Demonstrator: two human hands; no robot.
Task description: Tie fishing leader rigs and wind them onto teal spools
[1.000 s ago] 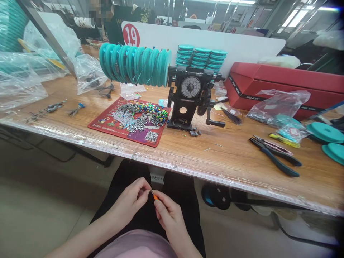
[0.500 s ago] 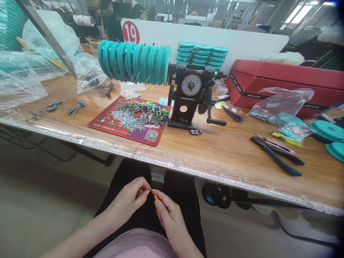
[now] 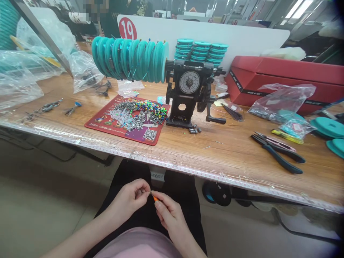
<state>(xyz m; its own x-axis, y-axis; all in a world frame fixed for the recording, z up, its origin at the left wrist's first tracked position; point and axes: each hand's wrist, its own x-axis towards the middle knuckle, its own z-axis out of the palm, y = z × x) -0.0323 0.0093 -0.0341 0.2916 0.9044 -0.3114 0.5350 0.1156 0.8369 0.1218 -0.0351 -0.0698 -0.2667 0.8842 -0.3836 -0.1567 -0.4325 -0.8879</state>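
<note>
Pinches small orange piece (image 3: 155,198) betw thumb & forefinger of R hand (image 3: 170,213), w/ other fingers curled under. Curls L hand (image 3: 133,197) in from opp. side, thumb & forefinger tips drawn tog. right at thin far end of orange piece; can't tell if gripping that end or only touching. Has both hands plus orange piece low over lap, above black trousers (image 3: 126,175), just ahead of pink top (image 3: 137,245) & below near edge of wood table (image 3: 233,154). Can't make out fine detail of piece, too small. Faces black geared machine (image 3: 182,111) on table, w/ round dial (image 3: 189,82) in front & crank handle (image 3: 217,120) on R; also row of teal spools (image 3: 129,61) mounted out to L. Has red mat (image 3: 98,122) just L of machine base, w/ multicol. beads (image 3: 152,108), silver bits (image 3: 135,122) & clear pcs heaped on top. Shows few gray cylinders (image 3: 193,130) near machine's foot. Has pliers (image 3: 281,160) well off to R, lying beside pink-handled tool (image 3: 288,147), w/ yellow item (image 3: 287,137) near. Shows red box (image 3: 282,77) farther back R, w/ clear bag (image 3: 285,96) in front. Has stacked teal spools (image 3: 201,52) behind machine, in front of white board (image 3: 220,32) marked "19". Shows thin gray rods (image 3: 44,107) far L, near table edge.
</note>
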